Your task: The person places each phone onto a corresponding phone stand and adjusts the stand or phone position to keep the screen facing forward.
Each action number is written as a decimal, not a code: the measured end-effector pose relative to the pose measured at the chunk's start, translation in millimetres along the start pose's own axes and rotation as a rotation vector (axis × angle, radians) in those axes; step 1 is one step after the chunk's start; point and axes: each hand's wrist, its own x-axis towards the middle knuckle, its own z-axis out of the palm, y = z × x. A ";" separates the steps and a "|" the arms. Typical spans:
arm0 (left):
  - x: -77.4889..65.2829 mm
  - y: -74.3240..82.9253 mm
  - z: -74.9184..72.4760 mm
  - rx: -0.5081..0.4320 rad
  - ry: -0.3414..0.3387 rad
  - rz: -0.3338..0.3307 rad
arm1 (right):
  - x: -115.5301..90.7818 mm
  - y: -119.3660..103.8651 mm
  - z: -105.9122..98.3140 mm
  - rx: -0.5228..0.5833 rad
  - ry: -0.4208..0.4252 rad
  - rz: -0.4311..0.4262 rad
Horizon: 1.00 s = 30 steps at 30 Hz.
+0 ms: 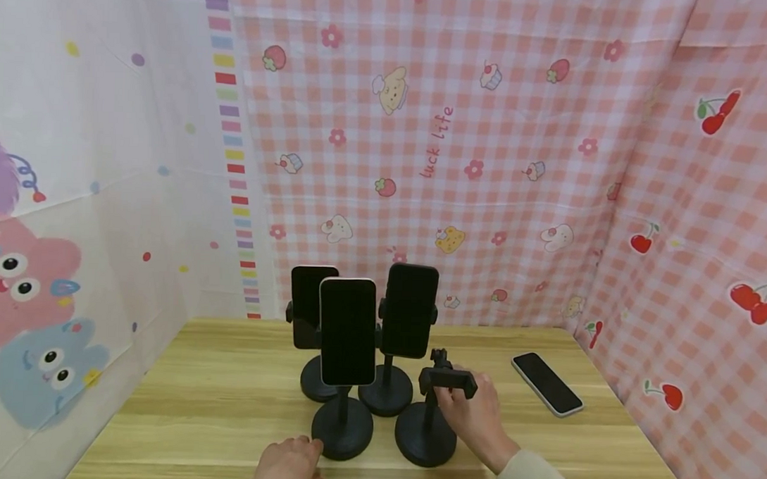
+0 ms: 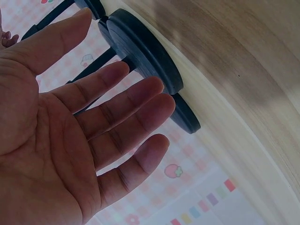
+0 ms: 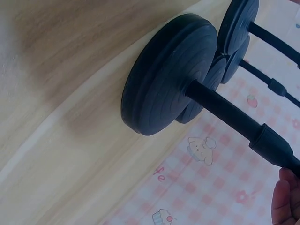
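Observation:
A black phone stand [image 1: 426, 435] with no phone in its clamp is at the front right of a group of stands. My right hand [image 1: 475, 412] holds it by the upper part of its pole, just below the clamp. At the right wrist view's edge, the fingers [image 3: 282, 201] of that hand meet the pole [image 3: 229, 110]. My left hand [image 1: 289, 465] is low beside the round base of the front left stand [image 1: 343, 430], its fingertips close to that base. Palm and spread, relaxed fingers [image 2: 126, 119] show in the left wrist view, holding nothing.
Upright phones sit in the other stands: a white-edged phone [image 1: 347, 333] in front, another phone [image 1: 306, 311] behind it and a black phone [image 1: 410, 311] at the back right. A loose phone [image 1: 547, 384] lies on the wooden table [image 1: 226, 389] at right. Patterned cloth [image 1: 520, 131] surrounds the table.

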 end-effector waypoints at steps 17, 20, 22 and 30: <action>-0.2 1.0 -0.2 0.008 0.013 0.012 | -5.5 -11.4 -0.3 0.036 -0.010 -0.022; 0.0 0.7 -0.4 0.008 0.012 0.016 | -5.2 -11.0 -1.6 0.059 -0.038 -0.002; -0.1 0.8 -0.5 0.007 0.008 0.016 | -5.5 -10.4 -3.2 0.077 -0.043 -0.003; -1.2 0.0 0.6 0.001 0.023 0.016 | -12.0 -9.1 -20.8 0.072 -0.016 -0.027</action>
